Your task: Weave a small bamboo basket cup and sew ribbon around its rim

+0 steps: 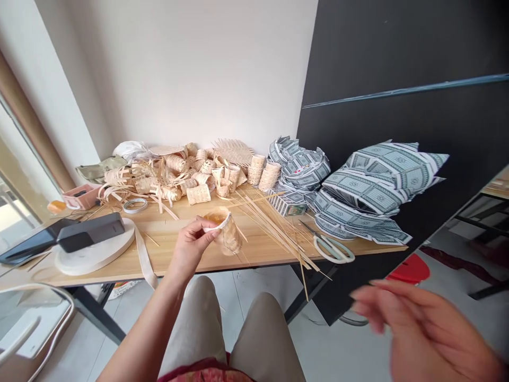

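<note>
My left hand (193,241) pinches the white-edged rim of a small woven basket (230,239), its thumb outside and fingers at the opening. The basket is held tilted just over the table's front edge, with thin loose strands at its side. Out to the right, away from the table, my right hand (409,313) is raised and blurred, with its thumb and fingertips drawn together. Whatever lies between those fingertips, if anything, is too smeared to make out.
Woven cylinders (199,194) and strips pile along the wooden table (175,233). Scissors (334,249) lie beside long thin strips (278,225) at the right. Folded patterned-paper pieces (361,185) stand behind. A white roll (95,249) carries a dark case (91,232) at left.
</note>
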`<state>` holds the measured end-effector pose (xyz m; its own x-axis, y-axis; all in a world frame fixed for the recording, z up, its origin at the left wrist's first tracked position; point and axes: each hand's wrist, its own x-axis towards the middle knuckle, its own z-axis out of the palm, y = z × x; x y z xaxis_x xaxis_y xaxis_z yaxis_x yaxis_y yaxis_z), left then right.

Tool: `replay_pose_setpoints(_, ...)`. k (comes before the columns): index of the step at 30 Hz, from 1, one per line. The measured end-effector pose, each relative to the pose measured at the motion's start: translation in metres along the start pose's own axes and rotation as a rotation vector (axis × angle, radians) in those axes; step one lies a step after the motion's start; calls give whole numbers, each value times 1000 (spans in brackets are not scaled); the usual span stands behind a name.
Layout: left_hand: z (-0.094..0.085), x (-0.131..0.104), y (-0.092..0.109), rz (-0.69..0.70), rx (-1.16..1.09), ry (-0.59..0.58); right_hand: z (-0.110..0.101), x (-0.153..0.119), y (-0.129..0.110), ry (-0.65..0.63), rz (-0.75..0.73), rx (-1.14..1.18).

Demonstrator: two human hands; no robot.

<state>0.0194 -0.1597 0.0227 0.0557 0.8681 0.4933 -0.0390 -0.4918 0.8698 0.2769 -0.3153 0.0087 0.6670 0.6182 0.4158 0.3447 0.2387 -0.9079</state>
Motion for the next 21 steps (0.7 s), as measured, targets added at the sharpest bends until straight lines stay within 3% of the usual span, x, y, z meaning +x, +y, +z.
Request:
replay_pose_setpoints(2, 10, -6, 6, -69, -85, -58, 34, -7, -38, -186, -281, -203)
replay_pose_setpoints(4, 18, -11, 11, -113, -152, -100, 62, -8, -67, -273, -645, -210)
replay_pose_setpoints(6, 22, -14, 16, -140, -209, -126, 82, -4, -80, -307, -778, -251)
replay_pose_setpoints(11, 24, -18, 18, -109, -233, -152, 106, -1, -72, -362, -826, -380)
replay_pose_setpoints(21, 26, -19, 11, -92, -217, -186, 106, -5, -60, -334, -859, -471)
